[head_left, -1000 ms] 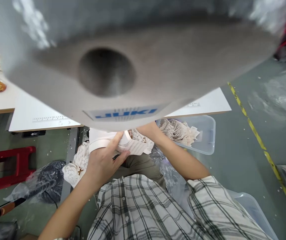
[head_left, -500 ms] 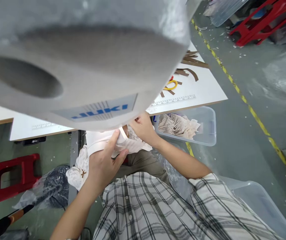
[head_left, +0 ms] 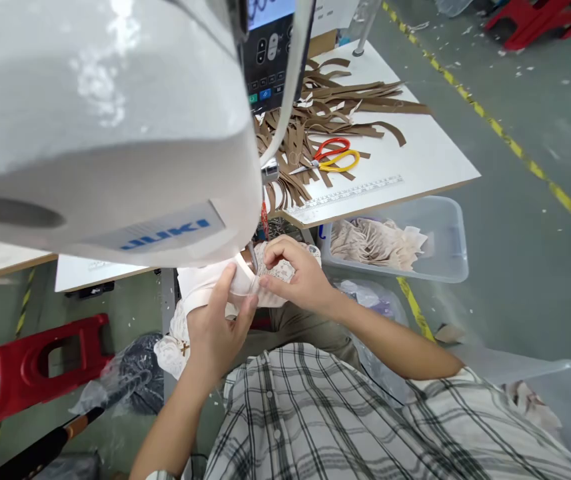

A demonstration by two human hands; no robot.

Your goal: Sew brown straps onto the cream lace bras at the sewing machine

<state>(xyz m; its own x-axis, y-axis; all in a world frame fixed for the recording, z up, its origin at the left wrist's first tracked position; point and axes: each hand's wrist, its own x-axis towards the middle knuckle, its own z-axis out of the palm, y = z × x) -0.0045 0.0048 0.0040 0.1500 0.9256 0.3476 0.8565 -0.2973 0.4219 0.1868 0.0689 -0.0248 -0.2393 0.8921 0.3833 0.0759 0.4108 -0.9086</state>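
A white lace garment [head_left: 242, 283] lies under the head of a white sewing machine [head_left: 165, 193], close to its needle area. My left hand [head_left: 218, 323] grips the garment's smooth edge between thumb and fingers. On the lace side, my right hand [head_left: 300, 273] pinches the cloth near the seam with thumb and curled fingers. More of the lace [head_left: 172, 347] hangs down at the left, with a small brown cross-shaped piece on it. The machine head hides part of the work area.
Brown strips [head_left: 315, 120], red and yellow scissors [head_left: 335, 157] and a ruler [head_left: 350, 197] lie on the white table [head_left: 430, 153]. A clear bin [head_left: 445, 253] holds beige fabric pieces. Red stools [head_left: 40, 360] stand on the floor.
The view has shifted, uncovering the control panel, brown strips and whole scissors. My right hand has moved from the machine's edge down onto the cloth nearer my left hand.
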